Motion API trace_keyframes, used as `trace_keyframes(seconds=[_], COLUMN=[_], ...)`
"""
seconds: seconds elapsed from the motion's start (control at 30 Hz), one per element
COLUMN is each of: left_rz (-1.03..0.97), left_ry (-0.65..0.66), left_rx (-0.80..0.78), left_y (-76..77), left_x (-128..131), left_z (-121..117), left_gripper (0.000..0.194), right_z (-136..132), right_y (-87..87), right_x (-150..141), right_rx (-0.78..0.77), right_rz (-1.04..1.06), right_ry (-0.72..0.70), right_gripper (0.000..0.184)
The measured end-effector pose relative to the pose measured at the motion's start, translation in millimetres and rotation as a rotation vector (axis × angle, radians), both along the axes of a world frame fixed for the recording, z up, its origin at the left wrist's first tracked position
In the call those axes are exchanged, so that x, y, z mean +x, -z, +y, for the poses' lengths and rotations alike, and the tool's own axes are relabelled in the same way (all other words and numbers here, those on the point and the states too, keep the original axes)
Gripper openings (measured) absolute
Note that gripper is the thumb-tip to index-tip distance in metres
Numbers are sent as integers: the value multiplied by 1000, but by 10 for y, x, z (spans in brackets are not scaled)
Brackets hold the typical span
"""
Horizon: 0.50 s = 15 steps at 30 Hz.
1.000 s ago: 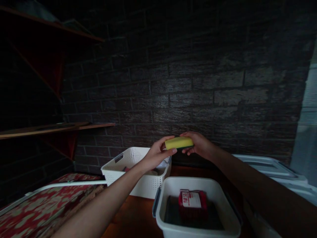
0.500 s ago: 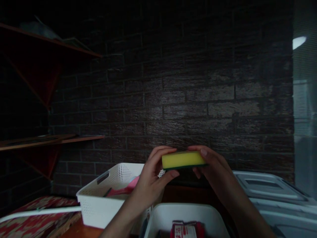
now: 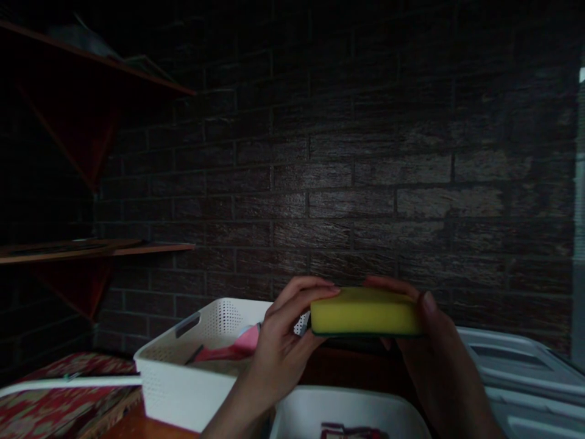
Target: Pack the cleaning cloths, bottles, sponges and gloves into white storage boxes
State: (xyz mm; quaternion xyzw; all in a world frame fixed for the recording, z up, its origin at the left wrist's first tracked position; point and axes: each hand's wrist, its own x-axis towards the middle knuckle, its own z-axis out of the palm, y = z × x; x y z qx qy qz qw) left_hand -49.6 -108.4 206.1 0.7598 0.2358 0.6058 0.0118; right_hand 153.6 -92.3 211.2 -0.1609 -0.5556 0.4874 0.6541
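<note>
A yellow sponge (image 3: 365, 317) with a thin dark green layer underneath is held up between both hands. My left hand (image 3: 283, 341) grips its left end, fingers on top and the thumb low. My right hand (image 3: 434, 347) closes on the right end, its thumb against the near side and part of its fingers hidden behind the sponge. Below the sponge stands a white bin (image 3: 356, 399) with a red-and-white packet (image 3: 350, 431) inside, cut off by the bottom of the view. To the left of my left hand is a white perforated basket (image 3: 183, 387) containing a pink item (image 3: 233, 349).
A grey plastic lid or container (image 3: 516, 356) is at the right. Red wooden shelves (image 3: 150, 249) jut from the left wall. A white tube (image 3: 91, 381) crosses a red patterned cloth (image 3: 41, 405). Behind everything rises a dark brick wall (image 3: 329, 201).
The sponge has come nearer and appears larger, shifted to the right with both hands. The view has turned slightly left, so less of the bright strip at the right shows.
</note>
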Motion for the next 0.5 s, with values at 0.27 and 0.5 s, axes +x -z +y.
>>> trace_keyframes(seconds=[0.27, 0.5], left_rz=[18, -10], left_ry=[-11, 116], left_rx=[-67, -171], left_y=[35, 74], left_x=[-15, 48], left_z=[-23, -85], left_gripper=[43, 59], right_z=[61, 70], right_y=[40, 76], right_x=[-85, -56], right_rx=[-35, -60], right_rz=[88, 103], right_ry=[-50, -29], right_gripper=[46, 46])
